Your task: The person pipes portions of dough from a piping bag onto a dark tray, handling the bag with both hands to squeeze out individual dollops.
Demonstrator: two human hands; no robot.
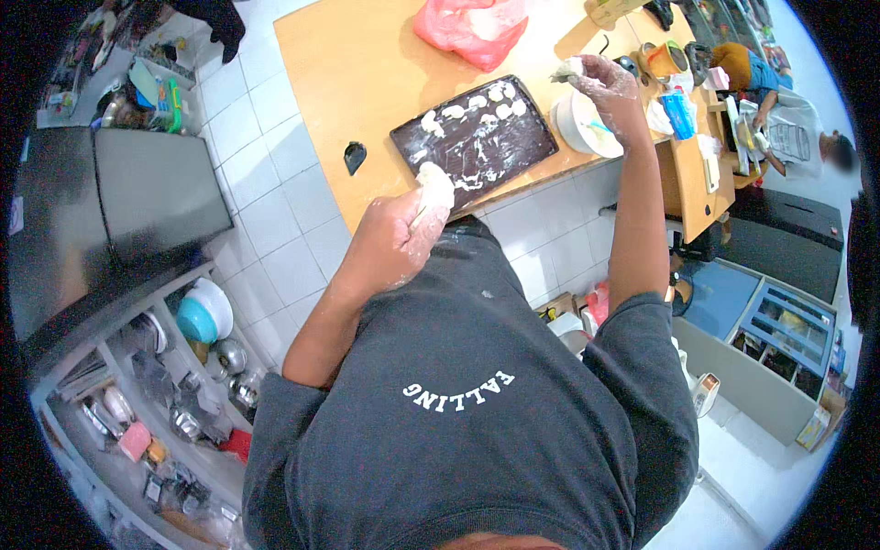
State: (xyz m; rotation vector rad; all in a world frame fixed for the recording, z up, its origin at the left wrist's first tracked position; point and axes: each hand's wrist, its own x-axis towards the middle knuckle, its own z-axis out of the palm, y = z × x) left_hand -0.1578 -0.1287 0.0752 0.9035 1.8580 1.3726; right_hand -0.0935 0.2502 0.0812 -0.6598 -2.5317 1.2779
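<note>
My left hand [401,240], dusted with flour, is closed around a lump of white dough [437,188] at the near left corner of a dark rectangular tray [490,154]. Several small dough pieces [503,111] lie along the tray's far side, and white smears streak its surface. Raised above the table to the right, my right hand [612,90] has its floury fingers pinched together. Something small and greyish-white shows at the fingertips, too unclear to name. Just below that hand stands a white bowl [566,124] with a pale filling and a blue-handled utensil [600,126].
On the wooden table [321,87] are a red plastic bag [472,32] and a small black object [355,158]. An orange cup [665,60] and a blue packet [679,115] stand right. Shelves of kitchenware [183,403] line the left; another person [793,137] is at far right.
</note>
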